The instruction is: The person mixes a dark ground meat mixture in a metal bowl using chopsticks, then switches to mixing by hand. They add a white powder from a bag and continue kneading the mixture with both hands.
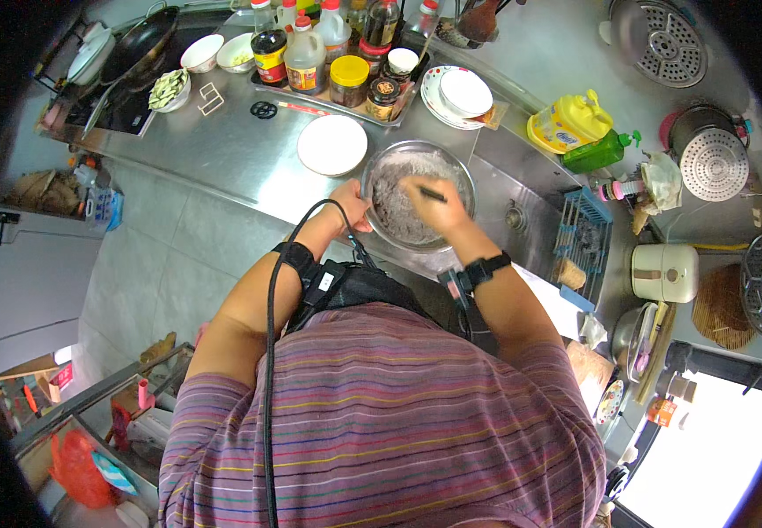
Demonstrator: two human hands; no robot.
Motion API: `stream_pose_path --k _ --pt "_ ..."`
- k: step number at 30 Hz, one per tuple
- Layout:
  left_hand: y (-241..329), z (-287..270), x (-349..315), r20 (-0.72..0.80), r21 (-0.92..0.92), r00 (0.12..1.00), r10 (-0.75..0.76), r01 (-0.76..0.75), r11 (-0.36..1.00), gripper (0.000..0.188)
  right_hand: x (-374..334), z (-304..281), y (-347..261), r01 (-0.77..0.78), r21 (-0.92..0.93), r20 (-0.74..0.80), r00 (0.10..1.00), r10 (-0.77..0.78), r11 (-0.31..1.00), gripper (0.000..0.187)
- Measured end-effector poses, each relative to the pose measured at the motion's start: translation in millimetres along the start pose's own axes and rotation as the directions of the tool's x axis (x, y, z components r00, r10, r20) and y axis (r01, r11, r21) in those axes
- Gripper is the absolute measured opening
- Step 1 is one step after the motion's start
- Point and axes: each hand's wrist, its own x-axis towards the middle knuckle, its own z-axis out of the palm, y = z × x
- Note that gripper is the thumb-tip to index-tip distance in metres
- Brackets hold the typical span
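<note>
A wide metal bowl (463,165) stands at the counter's front edge, beside the sink. Inside lies a pale, powdery, flour-like mixture (396,195) with darker patches. My left hand (354,205) grips the bowl's left rim, fingers closed at its edge. Over the right part of the bowl, my right hand (441,211) is closed around a dark stick-like utensil (434,194). Its lower end is hidden or blurred, so its exact kind cannot be made out. Just left of the bowl sits a white round plate (332,145).
Behind the bowl, a tray (396,118) carries several sauce bottles and jars. Stacked white dishes (464,92) stand near the sink (508,167). A yellow detergent jug (568,123) and a blue rack (581,233) are at right. A wok (139,44) rests far left.
</note>
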Motion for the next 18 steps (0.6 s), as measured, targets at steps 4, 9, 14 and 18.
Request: stream_pose_path --k 4,9,14,18 --pt "-4.7 -4.6 -8.2 -0.05 -0.053 0.998 0.031 -0.034 0.998 0.016 -13.2 -41.4 10.8 -0.21 -0.122 -0.109 0.974 0.197 0.97 0.015" --pt "-3.9 -3.6 -2.8 -0.012 -0.043 1.0 0.022 -0.023 0.999 0.016 -54.3 -44.9 -16.3 -0.249 -0.012 0.077 0.965 0.249 0.968 0.014" --pt "-0.7 -2.1 -4.1 -0.046 0.007 0.999 0.026 -0.026 1.0 0.014 -10.9 12.5 -10.0 0.068 -0.005 -0.026 0.997 -0.068 0.998 0.015" --pt "-2.0 -6.1 -6.2 -0.064 -0.007 0.998 0.007 -0.007 1.0 0.014 2.9 -28.0 16.0 -0.229 -0.045 -0.123 0.967 0.222 0.972 0.015"
